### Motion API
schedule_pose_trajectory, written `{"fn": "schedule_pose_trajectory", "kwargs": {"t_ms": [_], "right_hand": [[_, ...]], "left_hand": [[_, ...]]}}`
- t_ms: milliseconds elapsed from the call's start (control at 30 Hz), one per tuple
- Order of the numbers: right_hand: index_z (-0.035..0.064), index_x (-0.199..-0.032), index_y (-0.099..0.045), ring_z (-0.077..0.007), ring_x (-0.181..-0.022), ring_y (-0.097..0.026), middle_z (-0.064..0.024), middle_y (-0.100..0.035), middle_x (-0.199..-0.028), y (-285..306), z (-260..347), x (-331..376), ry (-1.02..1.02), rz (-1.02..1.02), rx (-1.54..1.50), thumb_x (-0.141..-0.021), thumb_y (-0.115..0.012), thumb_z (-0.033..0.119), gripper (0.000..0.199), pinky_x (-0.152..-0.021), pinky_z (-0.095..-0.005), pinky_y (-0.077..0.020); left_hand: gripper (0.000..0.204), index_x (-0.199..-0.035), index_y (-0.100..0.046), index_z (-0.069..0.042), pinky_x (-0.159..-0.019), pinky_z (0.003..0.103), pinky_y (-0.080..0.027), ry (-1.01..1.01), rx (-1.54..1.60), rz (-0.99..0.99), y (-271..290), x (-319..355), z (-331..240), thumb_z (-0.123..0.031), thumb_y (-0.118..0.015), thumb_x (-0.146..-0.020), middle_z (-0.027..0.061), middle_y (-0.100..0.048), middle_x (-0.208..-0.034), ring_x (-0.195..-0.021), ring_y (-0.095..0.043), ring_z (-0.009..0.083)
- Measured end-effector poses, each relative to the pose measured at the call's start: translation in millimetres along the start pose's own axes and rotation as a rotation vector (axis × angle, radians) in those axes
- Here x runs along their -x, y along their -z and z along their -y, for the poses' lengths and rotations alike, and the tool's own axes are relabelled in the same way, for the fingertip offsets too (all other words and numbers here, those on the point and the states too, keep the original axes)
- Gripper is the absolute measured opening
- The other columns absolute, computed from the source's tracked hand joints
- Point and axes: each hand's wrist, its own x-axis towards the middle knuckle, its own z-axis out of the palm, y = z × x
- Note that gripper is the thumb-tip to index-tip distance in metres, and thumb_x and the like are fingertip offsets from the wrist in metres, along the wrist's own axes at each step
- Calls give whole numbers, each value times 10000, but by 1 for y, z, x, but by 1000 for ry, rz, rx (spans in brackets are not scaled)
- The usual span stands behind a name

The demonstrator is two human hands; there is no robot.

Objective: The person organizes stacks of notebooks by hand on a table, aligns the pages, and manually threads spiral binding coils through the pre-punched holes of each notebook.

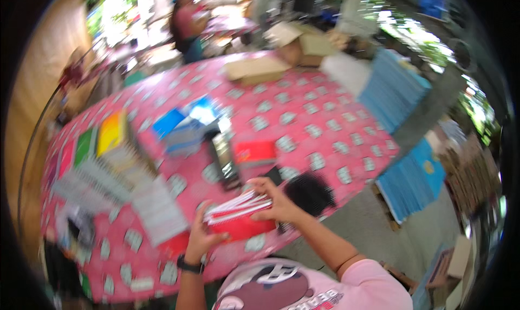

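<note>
Near the table's front edge, my left hand (pixel 201 235) and my right hand (pixel 275 202) grip a small stack of red-covered notebooks (pixel 245 227) from both ends. White page edges show on its upper side, slightly fanned. Just beyond my hands lies a long black device (pixel 223 159) with a shiny top, its kind blurred. Beside it rests another red stack (pixel 255 153). A bundle of black, bristly-looking pieces (pixel 309 194), too blurred to name, sits right of my right hand. More red covers (pixel 174 246) lie left of my left wrist, partly under white sheets (pixel 160 210).
Tall stacks of yellow, green and pink covered books (pixel 103 153) stand at the left of the pink patterned tablecloth (pixel 311 115). Blue booklets (pixel 187 128) lie mid-table, an open carton (pixel 260 69) at the far edge. Blue stacks (pixel 395 88) stand at right. A person (pixel 188 25) stands beyond.
</note>
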Motion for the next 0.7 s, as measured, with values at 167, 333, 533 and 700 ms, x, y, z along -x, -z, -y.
{"fn": "schedule_pose_trajectory", "kwargs": {"t_ms": [167,333,533,700], "right_hand": [[96,-1356,-272,-204,-1164,-460,-103,-487,-1229,-92,-41,-1,1,257,-135,-662,-772,40,857,-959,-334,-393],[100,-1397,-249,-229,-1233,-404,-94,-409,-1343,-158,-56,-1,-42,288,-123,-660,-772,43,906,-1032,-365,-317],[83,-1444,-105,-250,-1257,-369,-177,-329,-1391,-191,-74,11,-13,122,-9,-636,-761,104,1041,-1056,-344,-265],[73,-1456,-84,-220,-1240,-366,-127,-336,-1375,-193,-46,7,-276,148,-437,-614,-628,59,1003,-1038,-313,-270]], "left_hand": [[808,-1258,-392,-68,-897,314,-437,-22,-187,-221,64,73,27,13,-801,-566,67,-536,-1123,-1029,-522,176],[904,-1350,-308,-76,-935,322,-413,-145,-403,-460,89,127,45,64,-732,-564,99,-486,-1213,-1119,-483,211],[1111,-1450,35,-87,-998,326,-371,-221,-314,-510,70,140,77,97,-626,-576,116,-131,-1483,-1302,-295,239],[1085,-1450,45,-86,-1030,320,-323,-188,-318,-535,74,140,85,109,-579,-584,129,-124,-1492,-1317,-273,234]]}}
